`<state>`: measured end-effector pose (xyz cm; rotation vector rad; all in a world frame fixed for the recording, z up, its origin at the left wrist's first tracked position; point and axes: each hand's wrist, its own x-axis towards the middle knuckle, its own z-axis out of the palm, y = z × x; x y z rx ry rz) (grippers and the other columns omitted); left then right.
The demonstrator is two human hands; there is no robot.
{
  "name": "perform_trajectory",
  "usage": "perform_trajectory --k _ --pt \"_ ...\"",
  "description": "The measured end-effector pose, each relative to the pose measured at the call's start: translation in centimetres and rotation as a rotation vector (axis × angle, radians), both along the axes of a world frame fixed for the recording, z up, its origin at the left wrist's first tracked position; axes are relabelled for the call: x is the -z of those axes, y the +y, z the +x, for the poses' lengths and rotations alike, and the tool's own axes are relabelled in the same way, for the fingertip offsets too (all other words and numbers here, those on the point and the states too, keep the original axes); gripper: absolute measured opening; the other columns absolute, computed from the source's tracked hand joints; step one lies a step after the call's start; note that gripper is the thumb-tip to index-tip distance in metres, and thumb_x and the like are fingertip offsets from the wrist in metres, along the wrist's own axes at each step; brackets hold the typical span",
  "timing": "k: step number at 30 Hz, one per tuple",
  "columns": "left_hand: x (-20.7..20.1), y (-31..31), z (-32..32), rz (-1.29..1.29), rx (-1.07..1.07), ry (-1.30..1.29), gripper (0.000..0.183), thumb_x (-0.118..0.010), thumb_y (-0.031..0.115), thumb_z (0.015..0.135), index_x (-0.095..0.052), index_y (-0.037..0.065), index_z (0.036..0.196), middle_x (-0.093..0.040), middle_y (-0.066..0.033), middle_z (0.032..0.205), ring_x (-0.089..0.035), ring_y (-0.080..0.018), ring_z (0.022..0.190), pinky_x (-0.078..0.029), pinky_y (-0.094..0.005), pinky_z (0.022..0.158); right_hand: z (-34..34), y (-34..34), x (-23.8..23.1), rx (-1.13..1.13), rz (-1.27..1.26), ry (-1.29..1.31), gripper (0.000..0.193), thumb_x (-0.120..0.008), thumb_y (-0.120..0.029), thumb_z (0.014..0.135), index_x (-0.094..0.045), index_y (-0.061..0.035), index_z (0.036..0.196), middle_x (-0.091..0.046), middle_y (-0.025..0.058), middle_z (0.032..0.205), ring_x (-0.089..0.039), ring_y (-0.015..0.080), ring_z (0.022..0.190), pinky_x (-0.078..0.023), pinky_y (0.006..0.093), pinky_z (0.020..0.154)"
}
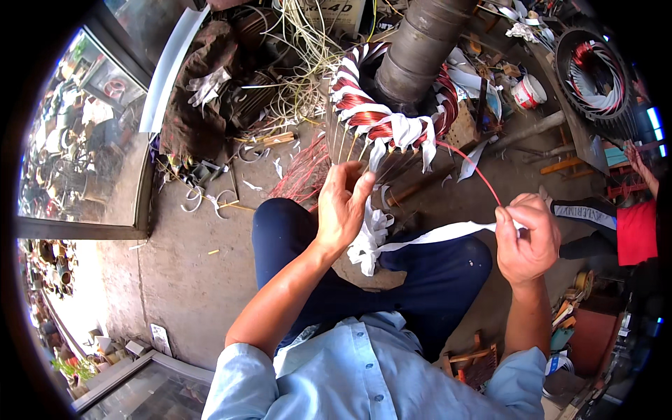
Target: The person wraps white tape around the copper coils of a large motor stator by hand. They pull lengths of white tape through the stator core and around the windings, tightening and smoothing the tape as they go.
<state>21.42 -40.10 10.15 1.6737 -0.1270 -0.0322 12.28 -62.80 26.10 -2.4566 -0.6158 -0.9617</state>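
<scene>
A motor stator [406, 164] stands ahead of me, its copper-red windings [381, 129] partly wrapped in white cotton tape [406, 131]. My left hand [342, 206] is just below its near rim, thumb and fingers apart, beside a hanging tape end and thin wire leads. Out to the right, my right hand [526, 239] pinches the end of a red sleeved lead [483, 178] running from the windings. A long white tape strip [437, 234] also reaches that hand from a bunched heap of tape [369, 241] above my lap. Whether the fingers grip the strip too is partly hidden.
A thick dark metal cylinder [423, 49] rises from the stator's bore. Tangled pale wires [301, 63] and red wires [301, 175] lie to the left. Another wound stator [595, 73] stands far right, above a person in a red top [635, 234]. A glass-paned frame [143, 189] borders the left.
</scene>
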Motion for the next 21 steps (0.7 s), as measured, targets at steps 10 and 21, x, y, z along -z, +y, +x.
perform_trajectory --k 10,21 --pt "-0.8 -3.9 1.0 -0.297 0.044 -0.014 0.018 -0.066 0.014 0.095 -0.058 0.0 0.088 -0.057 -0.0096 0.087 -0.056 -0.0192 0.076 -0.047 -0.0327 0.071 6.7 -0.7 -1.3 -0.059 -0.311 -0.11 0.029 -0.081 0.003 0.073 -0.06 -0.0047 0.091 -0.057 0.0074 0.071 -0.054 0.0265 0.058 -0.042 0.0371 0.055" --pt "-2.6 -4.6 -1.2 -0.275 0.144 -0.063 0.01 -0.064 0.007 0.096 -0.059 -0.001 0.093 -0.061 -0.0096 0.085 -0.06 -0.0172 0.076 -0.051 -0.0319 0.072 11.5 -2.4 -1.9 0.119 0.139 0.599 0.013 -0.071 -0.012 0.092 -0.064 -0.0019 0.087 -0.054 -0.0038 0.068 -0.045 0.0043 0.063 -0.037 0.0256 0.055"
